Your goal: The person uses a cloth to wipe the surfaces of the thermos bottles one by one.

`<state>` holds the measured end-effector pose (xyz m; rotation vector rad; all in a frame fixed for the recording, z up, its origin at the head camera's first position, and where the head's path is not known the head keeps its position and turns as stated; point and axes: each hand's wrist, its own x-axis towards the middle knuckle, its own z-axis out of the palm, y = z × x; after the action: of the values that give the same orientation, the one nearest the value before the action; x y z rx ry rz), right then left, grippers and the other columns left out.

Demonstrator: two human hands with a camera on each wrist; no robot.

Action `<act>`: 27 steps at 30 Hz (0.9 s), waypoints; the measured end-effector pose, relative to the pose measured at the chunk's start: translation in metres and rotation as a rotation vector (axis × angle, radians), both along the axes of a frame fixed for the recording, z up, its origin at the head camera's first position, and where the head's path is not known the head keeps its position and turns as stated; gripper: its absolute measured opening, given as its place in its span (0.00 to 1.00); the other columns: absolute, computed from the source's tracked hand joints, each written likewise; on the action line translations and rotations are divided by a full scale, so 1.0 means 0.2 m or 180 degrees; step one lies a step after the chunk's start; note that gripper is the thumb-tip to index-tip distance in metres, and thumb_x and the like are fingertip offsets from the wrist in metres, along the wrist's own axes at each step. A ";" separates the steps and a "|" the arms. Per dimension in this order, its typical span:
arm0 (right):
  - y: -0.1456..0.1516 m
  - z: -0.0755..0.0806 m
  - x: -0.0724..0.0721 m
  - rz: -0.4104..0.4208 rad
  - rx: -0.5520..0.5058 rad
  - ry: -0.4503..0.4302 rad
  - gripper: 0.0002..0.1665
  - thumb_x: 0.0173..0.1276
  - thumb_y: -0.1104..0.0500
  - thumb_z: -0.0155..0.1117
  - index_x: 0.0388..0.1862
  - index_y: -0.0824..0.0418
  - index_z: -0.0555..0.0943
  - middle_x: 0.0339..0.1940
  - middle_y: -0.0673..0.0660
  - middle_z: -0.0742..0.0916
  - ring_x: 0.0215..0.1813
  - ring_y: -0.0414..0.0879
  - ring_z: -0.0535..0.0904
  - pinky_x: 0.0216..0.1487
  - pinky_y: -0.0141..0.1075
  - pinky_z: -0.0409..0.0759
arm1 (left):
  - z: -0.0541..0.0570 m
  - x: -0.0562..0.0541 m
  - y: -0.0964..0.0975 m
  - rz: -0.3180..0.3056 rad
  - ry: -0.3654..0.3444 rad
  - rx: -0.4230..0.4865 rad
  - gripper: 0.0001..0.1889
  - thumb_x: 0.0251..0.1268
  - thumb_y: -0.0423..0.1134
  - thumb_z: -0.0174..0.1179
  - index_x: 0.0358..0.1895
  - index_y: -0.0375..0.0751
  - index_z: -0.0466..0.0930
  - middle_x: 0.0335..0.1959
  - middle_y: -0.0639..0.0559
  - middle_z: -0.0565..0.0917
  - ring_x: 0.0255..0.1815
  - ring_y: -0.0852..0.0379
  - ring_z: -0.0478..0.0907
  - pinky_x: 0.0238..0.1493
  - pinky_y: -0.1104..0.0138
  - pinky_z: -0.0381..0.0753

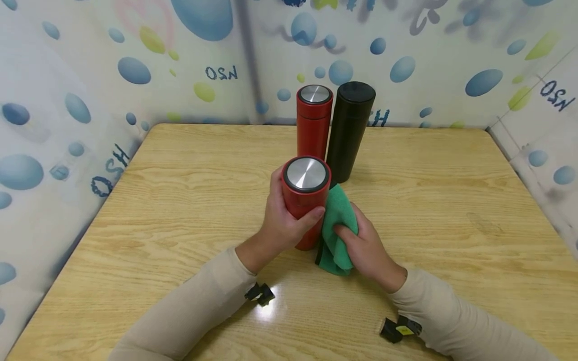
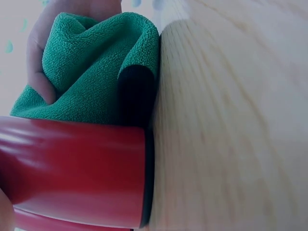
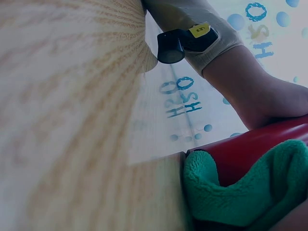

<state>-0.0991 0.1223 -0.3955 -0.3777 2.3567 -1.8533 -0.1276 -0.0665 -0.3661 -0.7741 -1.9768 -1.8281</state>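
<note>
My left hand grips a red thermos bottle with a brushed silver lid, thumb across its front. The bottle stands upright, its dark base at the tabletop in the left wrist view. In my right hand is a green cloth with a dark edge, pinched between thumb and fingers. The cloth lies against the right side of the red bottle, its folds hanging to the wood. In the right wrist view the cloth covers part of the bottle.
A second red bottle and a black bottle stand close together just behind the held one. The wooden table meets a patterned wall at the back. Small black camera mounts sit on both sleeves.
</note>
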 end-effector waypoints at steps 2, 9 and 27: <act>0.00 0.00 0.00 0.0002 -0.0001 0.0015 0.24 0.74 0.67 0.49 0.67 0.61 0.70 0.53 0.58 0.81 0.51 0.47 0.77 0.54 0.33 0.78 | 0.00 0.00 0.00 0.0008 0.0007 -0.0004 0.47 0.61 0.65 0.62 0.69 0.33 0.53 0.64 0.37 0.72 0.65 0.49 0.71 0.60 0.57 0.82; 0.00 0.00 0.01 -0.0019 0.0009 0.0041 0.22 0.74 0.67 0.50 0.66 0.62 0.70 0.52 0.59 0.81 0.50 0.46 0.77 0.53 0.33 0.77 | 0.00 0.00 0.00 0.0058 0.0012 0.0019 0.49 0.61 0.69 0.59 0.68 0.31 0.53 0.63 0.36 0.72 0.64 0.48 0.71 0.59 0.56 0.82; -0.01 0.04 0.03 -0.0254 0.0043 0.0201 0.16 0.79 0.62 0.50 0.62 0.61 0.75 0.49 0.58 0.82 0.48 0.42 0.78 0.52 0.31 0.78 | 0.01 0.01 0.00 0.0016 -0.0041 0.0005 0.48 0.61 0.67 0.61 0.69 0.34 0.53 0.64 0.38 0.71 0.66 0.49 0.70 0.58 0.56 0.83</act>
<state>-0.0926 0.1208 -0.3874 -0.3508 2.4589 -1.8855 -0.1261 -0.0667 -0.3646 -0.7581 -1.9834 -1.8361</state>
